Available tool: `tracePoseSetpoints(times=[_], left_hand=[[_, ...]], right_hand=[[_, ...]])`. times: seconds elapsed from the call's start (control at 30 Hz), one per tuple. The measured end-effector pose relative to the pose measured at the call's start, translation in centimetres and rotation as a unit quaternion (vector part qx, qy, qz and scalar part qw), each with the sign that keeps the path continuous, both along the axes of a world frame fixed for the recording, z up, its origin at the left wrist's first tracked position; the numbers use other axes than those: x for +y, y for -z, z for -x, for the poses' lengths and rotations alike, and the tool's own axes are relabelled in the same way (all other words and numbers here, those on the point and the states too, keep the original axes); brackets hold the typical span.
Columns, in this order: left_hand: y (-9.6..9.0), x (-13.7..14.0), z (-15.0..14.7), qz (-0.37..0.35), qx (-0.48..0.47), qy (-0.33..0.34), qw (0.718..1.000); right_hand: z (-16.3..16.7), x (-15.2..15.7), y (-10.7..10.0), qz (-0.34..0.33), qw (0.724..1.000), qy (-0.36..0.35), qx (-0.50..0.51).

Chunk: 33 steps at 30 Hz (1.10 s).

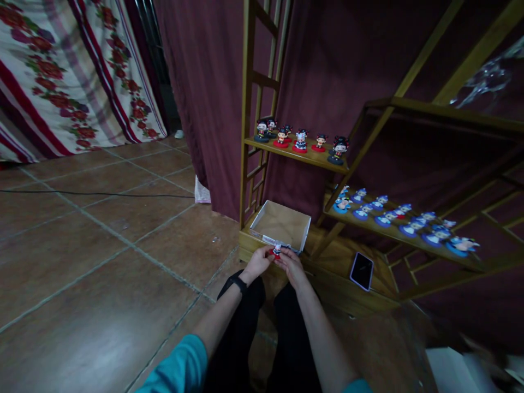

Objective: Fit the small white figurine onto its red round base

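My left hand [258,262] and my right hand [290,264] meet in front of me, both pinching a small red-based figurine [277,250]. They hover just at the near edge of an open cardboard box [282,224], which looks empty and sits on the bottom wooden shelf board. A black band circles my left wrist.
A wooden shelf unit [249,109] stands before a maroon curtain. Several red and black figurines [301,141] line its upper shelf; several blue ones [403,218] line the lower right shelf. A phone [362,270] lies on the base board. A black cable [94,193] crosses the tiled floor.
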State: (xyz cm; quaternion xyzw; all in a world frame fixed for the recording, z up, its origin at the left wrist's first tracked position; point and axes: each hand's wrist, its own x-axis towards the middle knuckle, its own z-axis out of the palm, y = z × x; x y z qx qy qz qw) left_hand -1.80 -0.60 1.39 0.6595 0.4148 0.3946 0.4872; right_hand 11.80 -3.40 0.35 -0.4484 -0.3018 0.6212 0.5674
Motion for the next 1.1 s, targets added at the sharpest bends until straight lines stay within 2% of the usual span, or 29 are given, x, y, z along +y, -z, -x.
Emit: tracePoseSetpoints(times=[0.1, 0.17, 0.5, 0.83, 1.1], left_hand=[[0.35, 0.33, -0.19, 0.068, -0.056, 0.007, 0.996], [0.36, 0.47, -0.21, 0.087, -0.072, 0.009, 0.994], [0.96, 0.74, 0.02, 0.093, -0.093, -0.015, 0.991], [0.37, 0.41, -0.02, 0.095, -0.080, -0.027, 0.992], [0.62, 0.64, -0.20, 0.072, -0.065, -0.041, 0.994]], right_hand=[[0.12, -0.05, -0.29, -0.004, 1.000, -0.004, -0.003], [0.19, -0.06, -0.39, -0.006, 1.000, -0.007, -0.005], [0.29, -0.17, -0.22, 0.007, 1.000, -0.020, -0.002], [0.26, 0.03, 0.20, 0.008, 1.000, -0.014, -0.003], [0.32, 0.01, 0.26, -0.001, 1.000, -0.009, 0.003]])
